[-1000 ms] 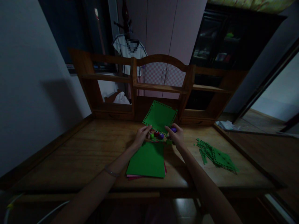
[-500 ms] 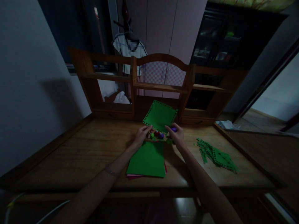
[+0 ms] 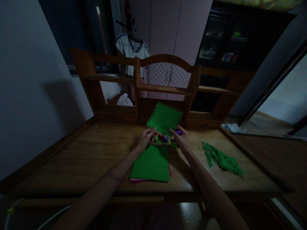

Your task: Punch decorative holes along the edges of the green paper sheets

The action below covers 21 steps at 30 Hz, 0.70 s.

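A green paper sheet (image 3: 165,118), with small holes punched along its edges, is raised and tilted over the desk. Its lower left edge is pinched between the thumb and fingers of my left hand (image 3: 145,139). At the lower right corner, my right hand (image 3: 181,139) closes around a small purple paper punch (image 3: 178,132), its thumb against the sheet; the fingers hide most of the punch. Between my hands, a shallow tray holds several small colourful pieces, among them a red one (image 3: 161,136), a purple one (image 3: 165,139) and a green one (image 3: 156,139).
Nearer to me lies a stack of coloured paper (image 3: 151,164), green on top with pink and red below. Punched green sheets and strips (image 3: 223,159) are piled on the right of the wooden desk (image 3: 96,153). A wooden shelf (image 3: 165,90) rises along the back.
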{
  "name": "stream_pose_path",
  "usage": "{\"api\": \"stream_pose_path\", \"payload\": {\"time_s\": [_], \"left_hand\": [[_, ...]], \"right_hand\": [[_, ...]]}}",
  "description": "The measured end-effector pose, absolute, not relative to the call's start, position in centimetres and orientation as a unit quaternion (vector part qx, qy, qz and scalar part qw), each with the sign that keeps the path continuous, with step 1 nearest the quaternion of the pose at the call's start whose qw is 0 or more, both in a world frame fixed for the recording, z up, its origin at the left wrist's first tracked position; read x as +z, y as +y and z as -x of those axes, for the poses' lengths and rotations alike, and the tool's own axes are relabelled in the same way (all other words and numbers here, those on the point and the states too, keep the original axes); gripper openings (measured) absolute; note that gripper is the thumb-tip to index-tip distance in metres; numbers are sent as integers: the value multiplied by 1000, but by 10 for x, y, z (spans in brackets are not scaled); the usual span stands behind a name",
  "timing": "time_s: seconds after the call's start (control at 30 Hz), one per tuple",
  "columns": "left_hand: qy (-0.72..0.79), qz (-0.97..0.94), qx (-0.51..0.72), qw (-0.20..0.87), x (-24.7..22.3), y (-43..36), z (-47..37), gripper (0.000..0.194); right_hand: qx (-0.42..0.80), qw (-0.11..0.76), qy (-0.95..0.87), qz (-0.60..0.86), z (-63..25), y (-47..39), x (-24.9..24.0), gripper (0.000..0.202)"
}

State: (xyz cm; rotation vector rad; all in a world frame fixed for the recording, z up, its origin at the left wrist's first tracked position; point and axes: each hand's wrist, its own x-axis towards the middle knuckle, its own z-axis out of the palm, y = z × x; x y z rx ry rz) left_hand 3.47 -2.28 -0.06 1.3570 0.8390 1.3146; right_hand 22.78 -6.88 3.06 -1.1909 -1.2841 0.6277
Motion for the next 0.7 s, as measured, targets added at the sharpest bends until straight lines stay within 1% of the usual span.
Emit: {"api": "stream_pose_path", "payload": {"time_s": [0.23,0.7], "left_hand": [[340,-567,536,525,2,-27,-35,40],[349,-582,522,517,0,-28,-37,43]], "right_hand": [[286,586,-532,540,-227,-70,32,42],[298,577,-549,526,-224,-75,38,39]]}}
